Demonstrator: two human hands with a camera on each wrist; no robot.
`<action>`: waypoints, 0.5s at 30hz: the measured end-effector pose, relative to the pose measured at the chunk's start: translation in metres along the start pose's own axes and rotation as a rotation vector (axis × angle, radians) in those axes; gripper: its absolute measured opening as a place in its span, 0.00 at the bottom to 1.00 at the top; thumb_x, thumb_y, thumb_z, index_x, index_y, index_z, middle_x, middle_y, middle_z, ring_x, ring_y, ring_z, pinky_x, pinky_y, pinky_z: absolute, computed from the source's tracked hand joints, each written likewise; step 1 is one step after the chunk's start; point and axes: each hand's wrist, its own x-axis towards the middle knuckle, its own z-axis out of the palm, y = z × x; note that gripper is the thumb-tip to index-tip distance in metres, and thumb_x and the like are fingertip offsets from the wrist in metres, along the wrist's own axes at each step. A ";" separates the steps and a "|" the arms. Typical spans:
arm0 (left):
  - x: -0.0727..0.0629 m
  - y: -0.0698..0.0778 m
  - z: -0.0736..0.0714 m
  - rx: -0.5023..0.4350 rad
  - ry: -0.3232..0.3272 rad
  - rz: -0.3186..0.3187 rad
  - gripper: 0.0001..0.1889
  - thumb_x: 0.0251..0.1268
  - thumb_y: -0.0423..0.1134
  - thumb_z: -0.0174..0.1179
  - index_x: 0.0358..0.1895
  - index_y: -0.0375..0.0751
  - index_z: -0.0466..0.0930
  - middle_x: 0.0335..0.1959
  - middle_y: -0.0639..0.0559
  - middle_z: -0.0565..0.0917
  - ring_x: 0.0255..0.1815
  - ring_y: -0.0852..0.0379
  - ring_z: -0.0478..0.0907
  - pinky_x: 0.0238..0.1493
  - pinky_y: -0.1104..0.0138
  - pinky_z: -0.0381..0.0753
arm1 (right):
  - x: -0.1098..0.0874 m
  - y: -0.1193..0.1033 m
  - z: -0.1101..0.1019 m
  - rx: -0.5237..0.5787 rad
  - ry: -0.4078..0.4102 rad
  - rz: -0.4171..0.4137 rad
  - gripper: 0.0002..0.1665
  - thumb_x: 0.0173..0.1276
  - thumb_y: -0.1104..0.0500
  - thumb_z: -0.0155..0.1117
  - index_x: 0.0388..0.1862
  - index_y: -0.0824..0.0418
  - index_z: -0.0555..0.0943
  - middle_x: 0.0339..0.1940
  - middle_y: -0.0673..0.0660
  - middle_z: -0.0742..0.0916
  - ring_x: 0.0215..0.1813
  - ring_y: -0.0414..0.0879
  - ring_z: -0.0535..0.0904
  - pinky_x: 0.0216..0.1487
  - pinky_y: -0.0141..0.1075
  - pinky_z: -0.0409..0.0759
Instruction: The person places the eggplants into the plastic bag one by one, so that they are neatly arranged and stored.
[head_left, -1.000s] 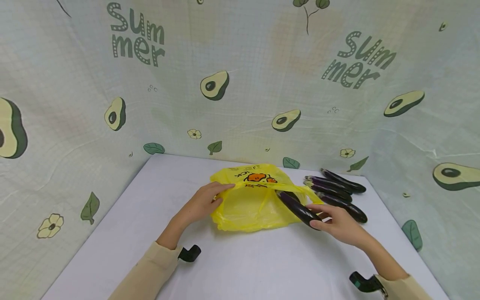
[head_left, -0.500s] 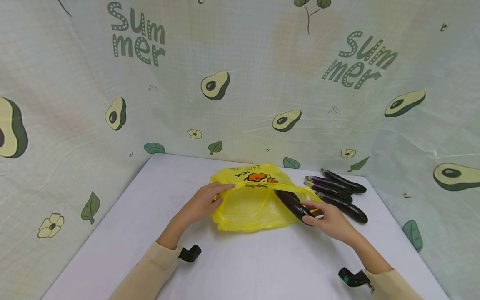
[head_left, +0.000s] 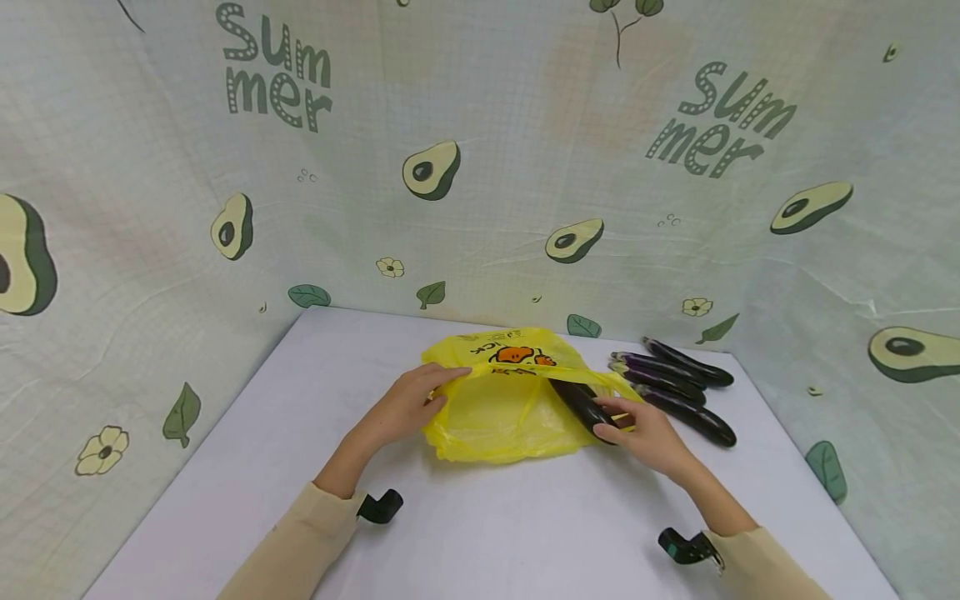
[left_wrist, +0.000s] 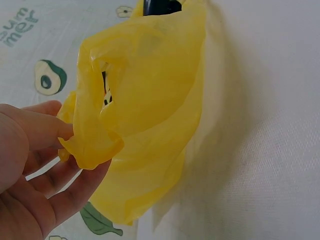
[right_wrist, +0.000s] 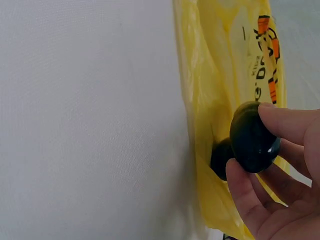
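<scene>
A yellow plastic bag (head_left: 517, 421) lies on its side with its mouth facing me. My left hand (head_left: 408, 404) pinches the bag's rim at the left; in the left wrist view the gathered yellow plastic (left_wrist: 92, 145) sits between thumb and fingers. My right hand (head_left: 651, 435) grips the blunt end of a dark purple eggplant (head_left: 583, 408), whose far end is inside the bag under its upper rim. The right wrist view shows that eggplant (right_wrist: 255, 142) between thumb and fingers, with a second eggplant (right_wrist: 220, 162) behind it within the bag.
Several more eggplants (head_left: 686, 415) lie side by side on the white table (head_left: 487, 533), right of the bag. A pale cloth (head_left: 495, 175) printed with avocados hangs behind and along both sides.
My right hand has moved left and slightly up, sliding the eggplant further into the bag. The left hand and the bag stay in place.
</scene>
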 end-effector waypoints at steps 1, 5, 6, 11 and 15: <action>0.000 0.000 0.000 0.001 0.000 -0.001 0.29 0.77 0.28 0.61 0.77 0.54 0.75 0.58 0.51 0.83 0.46 0.56 0.75 0.49 0.63 0.80 | 0.001 0.000 0.001 0.005 0.004 0.006 0.32 0.71 0.49 0.77 0.69 0.62 0.83 0.62 0.67 0.87 0.52 0.57 0.87 0.45 0.42 0.88; 0.000 0.001 0.000 -0.005 0.005 0.004 0.30 0.76 0.28 0.62 0.77 0.53 0.75 0.58 0.50 0.84 0.46 0.55 0.75 0.49 0.62 0.80 | 0.003 0.000 0.007 0.015 0.016 0.023 0.32 0.71 0.49 0.76 0.69 0.61 0.83 0.62 0.65 0.87 0.51 0.55 0.87 0.46 0.42 0.87; 0.000 0.001 0.000 -0.006 0.007 0.007 0.30 0.76 0.28 0.62 0.77 0.53 0.76 0.58 0.49 0.84 0.46 0.55 0.75 0.49 0.61 0.80 | 0.004 0.001 0.008 0.016 0.018 0.025 0.32 0.71 0.49 0.76 0.69 0.61 0.83 0.61 0.65 0.88 0.51 0.55 0.87 0.47 0.43 0.87; 0.000 0.000 0.001 -0.003 0.012 0.014 0.30 0.76 0.28 0.62 0.77 0.53 0.76 0.58 0.50 0.84 0.46 0.56 0.75 0.49 0.61 0.80 | 0.007 0.004 0.015 0.007 0.030 0.034 0.32 0.71 0.48 0.76 0.70 0.59 0.83 0.59 0.63 0.89 0.52 0.57 0.87 0.51 0.49 0.87; 0.000 -0.001 0.001 0.000 0.010 0.017 0.30 0.76 0.28 0.62 0.77 0.53 0.76 0.56 0.50 0.84 0.45 0.56 0.74 0.47 0.63 0.80 | 0.009 0.005 0.021 -0.004 0.041 0.048 0.32 0.71 0.48 0.76 0.69 0.58 0.83 0.57 0.63 0.89 0.53 0.58 0.87 0.53 0.52 0.86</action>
